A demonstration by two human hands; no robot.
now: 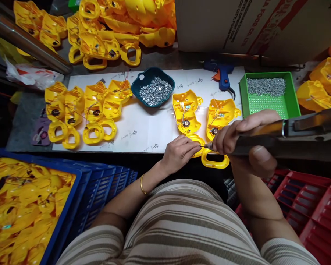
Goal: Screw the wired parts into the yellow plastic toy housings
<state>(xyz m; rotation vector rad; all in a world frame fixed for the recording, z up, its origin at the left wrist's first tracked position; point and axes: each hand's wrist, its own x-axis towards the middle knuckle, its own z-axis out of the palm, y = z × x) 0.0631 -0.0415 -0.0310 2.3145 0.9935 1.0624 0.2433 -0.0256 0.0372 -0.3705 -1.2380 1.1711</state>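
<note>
In my right hand point(228, 138) is a dark power screwdriver point(306, 129), its thin bit pointing left. My left hand point(178, 154) has thumb and fingers pinched at the bit's tip; whatever lies between them is too small to make out. Under the hands are two yellow plastic shell halves, one on the left point(186, 106) and one on the right point(220, 112), open side up. Each has wires, a small board and a round speaker-like part inside. Their looped handles reach the table's front edge, the left one partly hidden by my hands.
A dark green bowl point(138, 90) and a green basket point(244, 97) hold small metal parts, probably screws. Behind lies a blue glue gun point(223, 77). More yellow shells point(93, 99) lie left. A blue crate point(79, 176) and a red crate point(317, 206) flank me; a cardboard box point(209, 29) stands behind.
</note>
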